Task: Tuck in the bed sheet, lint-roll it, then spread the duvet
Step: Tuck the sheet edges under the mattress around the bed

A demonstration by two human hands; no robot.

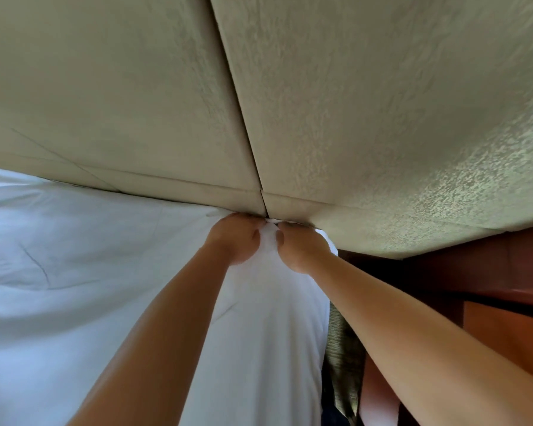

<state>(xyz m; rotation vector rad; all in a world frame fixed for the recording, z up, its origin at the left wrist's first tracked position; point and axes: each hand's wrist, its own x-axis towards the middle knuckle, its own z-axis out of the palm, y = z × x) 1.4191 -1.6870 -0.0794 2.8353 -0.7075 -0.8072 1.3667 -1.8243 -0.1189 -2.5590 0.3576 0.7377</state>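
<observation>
Both hands are clenched on a bunch of the white cotton bed sheet (105, 272), left hand (237, 238) and right hand (299, 247) side by side, at the foot of the beige padded headboard (351, 103), just below its vertical seam. Pushed carelessly, the bunch could wad up or spring back out; fingers could jam against the headboard. No containers are in view.
</observation>
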